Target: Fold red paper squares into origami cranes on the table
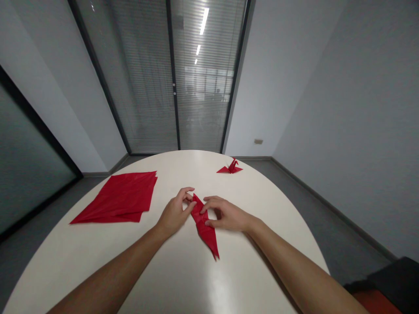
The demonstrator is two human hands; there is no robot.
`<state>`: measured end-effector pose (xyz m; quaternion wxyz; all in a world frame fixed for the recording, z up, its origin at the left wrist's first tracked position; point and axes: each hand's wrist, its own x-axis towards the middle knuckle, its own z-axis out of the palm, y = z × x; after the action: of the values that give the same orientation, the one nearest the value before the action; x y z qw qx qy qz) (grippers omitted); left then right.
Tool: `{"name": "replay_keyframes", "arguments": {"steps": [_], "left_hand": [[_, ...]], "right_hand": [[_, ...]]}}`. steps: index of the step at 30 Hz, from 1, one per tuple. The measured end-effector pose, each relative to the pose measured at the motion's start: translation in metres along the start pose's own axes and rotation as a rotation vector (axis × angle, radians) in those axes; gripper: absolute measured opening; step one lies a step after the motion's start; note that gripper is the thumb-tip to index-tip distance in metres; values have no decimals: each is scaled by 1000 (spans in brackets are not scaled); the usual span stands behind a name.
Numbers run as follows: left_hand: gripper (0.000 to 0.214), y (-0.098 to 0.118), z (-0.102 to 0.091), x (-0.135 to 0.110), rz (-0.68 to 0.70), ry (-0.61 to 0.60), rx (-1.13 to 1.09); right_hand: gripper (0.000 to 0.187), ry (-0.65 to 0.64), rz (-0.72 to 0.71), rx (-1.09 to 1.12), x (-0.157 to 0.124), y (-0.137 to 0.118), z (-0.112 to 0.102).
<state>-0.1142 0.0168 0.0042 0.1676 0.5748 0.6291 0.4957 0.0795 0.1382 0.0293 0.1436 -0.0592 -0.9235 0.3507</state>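
A narrow, folded piece of red origami paper (207,235) lies on the white round table, its split points toward me and a single tip at the far end. My left hand (175,213) holds its upper left edge, thumb on top and the fingers curled behind. From the other side, my right hand (225,213) grips the middle of the fold with thumb and index finger bent onto the paper. The paper under my fingertips is partly hidden.
A stack of red paper sheets (122,196) lies at the left of the table (176,279). Near the far right edge stands a finished red paper crane (231,167). A dark object with an orange-red part (376,301) is at the lower right, beyond the table.
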Motion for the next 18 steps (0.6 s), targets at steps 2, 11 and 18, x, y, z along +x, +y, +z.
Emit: {"name": "replay_keyframes", "arguments": {"steps": [2,11,18], "left_hand": [[38,3,1,-1,-16,28,-69],[83,11,3,-6,-110,-199,-234],[54,15,-1,1,-162,-169,-365]], "right_hand": [[20,14,29,61,1,0,1],[22,297,146,407,6,7,7],[70,366,140,722,8,9,14]]}}
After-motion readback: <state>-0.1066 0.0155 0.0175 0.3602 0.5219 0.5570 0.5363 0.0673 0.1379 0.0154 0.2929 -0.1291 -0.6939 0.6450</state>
